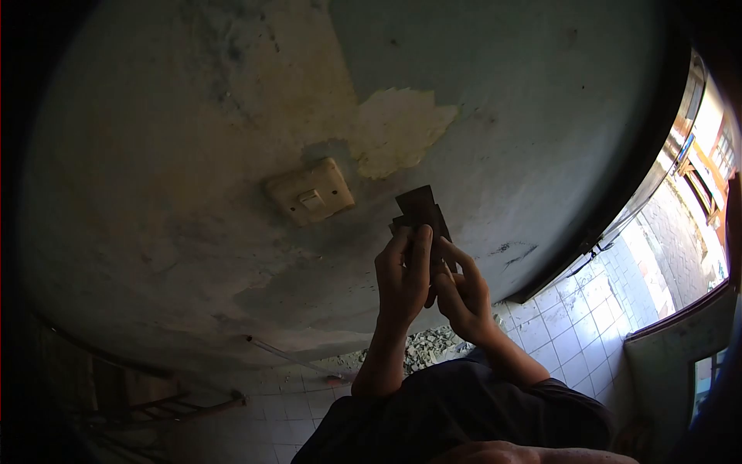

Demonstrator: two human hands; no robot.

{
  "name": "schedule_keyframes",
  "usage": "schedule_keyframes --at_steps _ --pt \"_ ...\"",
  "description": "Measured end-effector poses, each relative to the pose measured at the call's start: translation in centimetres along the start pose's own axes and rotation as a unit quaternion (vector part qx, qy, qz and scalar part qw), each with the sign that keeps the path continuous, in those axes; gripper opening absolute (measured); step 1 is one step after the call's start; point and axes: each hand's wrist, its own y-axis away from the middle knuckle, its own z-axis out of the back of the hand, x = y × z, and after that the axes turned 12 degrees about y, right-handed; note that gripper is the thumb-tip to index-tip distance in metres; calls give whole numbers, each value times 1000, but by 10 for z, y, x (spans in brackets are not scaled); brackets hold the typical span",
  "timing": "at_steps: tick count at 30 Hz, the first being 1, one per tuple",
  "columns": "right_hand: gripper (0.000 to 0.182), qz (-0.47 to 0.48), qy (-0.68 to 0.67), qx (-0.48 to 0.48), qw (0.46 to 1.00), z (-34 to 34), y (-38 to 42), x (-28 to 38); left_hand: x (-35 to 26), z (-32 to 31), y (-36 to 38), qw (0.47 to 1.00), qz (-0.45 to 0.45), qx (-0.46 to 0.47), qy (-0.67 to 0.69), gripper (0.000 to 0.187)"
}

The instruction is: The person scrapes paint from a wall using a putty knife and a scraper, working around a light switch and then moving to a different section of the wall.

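Close to the wall, both hands hold a dark, reddish-brown folded sheet (pixel 418 206), which looks like sandpaper. My left hand (pixel 404 267) pinches its lower part, thumb upright against the near face. On the other side, the fingers of my right hand (pixel 464 295) are bent and closed about the sheet's lower right edge. Palms and fingers hide the bottom of the sheet. Up and to the left is a cream light switch (pixel 311 195) on the stained wall (pixel 479 170), with a pale patch of peeled paint (pixel 402 127) above it.
Broken paint flakes (pixel 433 348) lie on the tiled floor (pixel 568 321) at the wall's foot. A thin pole (pixel 290 356) leans low on the left, near a dark metal frame (pixel 178 406). A bright doorway (pixel 657 247) opens at right.
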Motion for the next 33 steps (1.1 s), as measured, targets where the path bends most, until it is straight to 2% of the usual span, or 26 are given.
schedule_keyframes --at_steps 2,8,12,19,21,22,24,25,27,28,30,31,33 --pt "56 17 -17 -1 1000 -10 -1 -2 -5 6 -2 999 -28 -21 -12 27" --pt "55 80 65 47 994 0 -18 1 -12 -7 -11 992 -78 -101 9 29" --pt "51 158 115 15 981 4 -36 0 -10 -16 -15 987 -88 -133 26 28" --pt "52 220 130 -2 967 -2 -46 -2 -16 -13 -18 989 -75 -128 28 27" --pt "41 288 186 -59 937 -8 -50 6 -19 -9 -18 990 -86 -111 25 27" --pt "41 288 185 -59 938 -12 -53 9 -21 -7 -17 992 -81 -95 26 27" --pt "25 357 259 -114 890 -19 -55 13 -22 -3 -15 994 -74 -78 29 28" --pt "25 356 261 -115 890 -20 -54 12 -23 0 -15 995 -68 -72 23 28" --pt "16 398 354 -132 836 -22 -53 10 -23 2 -15 996 -63 -64 18 28" --pt "16 398 355 -133 835 -23 -53 10 -21 2 -16 995 -66 -66 26 28" --pt "29 400 435 -139 794 -26 -51 12 -24 4 -18 995 -66 -69 34 28" --pt "29 397 436 -138 795 -27 -53 13 -30 3 -21 995 -68 -67 41 28" --pt "16 420 404 -172 794 -29 -57 16 -35 3 -20 995 -66 -62 50 28"
